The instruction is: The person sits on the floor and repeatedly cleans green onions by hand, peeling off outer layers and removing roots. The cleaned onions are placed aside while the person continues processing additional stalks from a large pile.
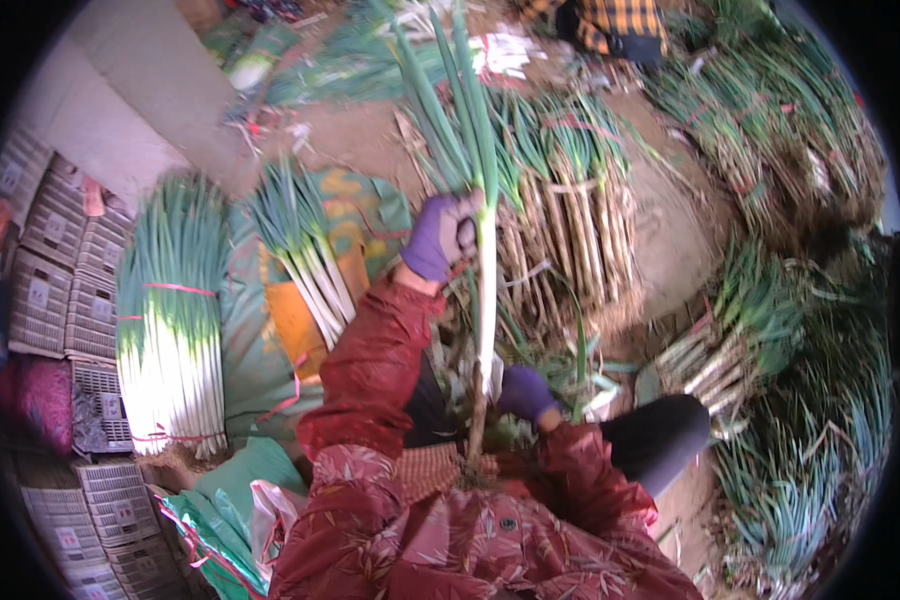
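Note:
My left hand [443, 235], in a purple glove, is closed round a long leek [486, 270] held upright, green leaves at the top, white shaft below and brown, dirty roots at the bottom. My right hand [520, 390], also gloved, is closed at the lower shaft, its fingertips partly hidden by the leek. Left of them, trimmed leeks [310, 255] lie on an orange piece [295, 320] atop a green sack [255, 370]; a tied bundle [170, 330] lies farther left. Untrimmed leeks [580, 220] with brown stems lie just beyond my hands.
Stacked plastic crates [40, 305] stand along the left, below a pale wall [110, 90]. More leek piles [790, 450] fill the right side and upper right [760, 130]. Green and white bags [230, 500] lie at lower left. A plaid cloth [610, 25] is at the back.

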A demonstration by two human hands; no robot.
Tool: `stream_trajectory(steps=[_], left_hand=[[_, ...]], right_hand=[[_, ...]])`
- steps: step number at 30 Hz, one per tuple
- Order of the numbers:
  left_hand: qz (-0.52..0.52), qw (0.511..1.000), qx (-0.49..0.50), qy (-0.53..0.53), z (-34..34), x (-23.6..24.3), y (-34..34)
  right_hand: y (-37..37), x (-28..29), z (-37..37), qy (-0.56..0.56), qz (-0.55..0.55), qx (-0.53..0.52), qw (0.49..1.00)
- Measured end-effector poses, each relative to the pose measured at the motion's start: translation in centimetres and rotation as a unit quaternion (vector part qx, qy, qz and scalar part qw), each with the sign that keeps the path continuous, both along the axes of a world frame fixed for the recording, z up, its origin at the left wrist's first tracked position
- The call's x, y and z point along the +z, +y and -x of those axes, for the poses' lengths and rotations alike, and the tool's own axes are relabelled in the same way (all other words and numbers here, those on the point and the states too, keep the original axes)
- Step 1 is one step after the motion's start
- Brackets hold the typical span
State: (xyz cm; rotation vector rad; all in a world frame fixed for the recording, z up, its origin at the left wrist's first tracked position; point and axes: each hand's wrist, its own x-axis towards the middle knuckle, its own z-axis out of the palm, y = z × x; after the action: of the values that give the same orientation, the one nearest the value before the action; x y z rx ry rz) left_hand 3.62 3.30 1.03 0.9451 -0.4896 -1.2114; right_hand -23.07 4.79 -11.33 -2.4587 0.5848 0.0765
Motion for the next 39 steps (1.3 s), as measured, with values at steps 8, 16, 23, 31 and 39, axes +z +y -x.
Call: stream_trajectory(steps=[8,16,23,31,39], left_hand=[[-0.046,0.991,0.107,-0.065,1.2,1.5,-0.2],[-0.036,0.987,0.112,-0.107,2.6,3.5,0.2],[0.006,0.994,0.078,-0.08,3.0,1.2,-0.5],[0.02,0.988,0.102,-0.112,2.3,-0.4,-1.9],[0.033,0.979,0.16,-0.122,2.5,-0.2,-2.0]], right_hand=[[-7.2,14.2,-6.7,-0.234,-0.454,-0.157,0.845],[-6.8,11.5,-9.1,-0.251,-0.572,-0.156,0.765],[-6.4,11.1,-8.8,-0.31,-0.541,-0.133,0.771],[-6.5,6.6,-5.7,-0.249,-0.273,-0.003,0.929],[-5.6,8.2,-7.8,-0.344,-0.348,-0.023,0.872]])
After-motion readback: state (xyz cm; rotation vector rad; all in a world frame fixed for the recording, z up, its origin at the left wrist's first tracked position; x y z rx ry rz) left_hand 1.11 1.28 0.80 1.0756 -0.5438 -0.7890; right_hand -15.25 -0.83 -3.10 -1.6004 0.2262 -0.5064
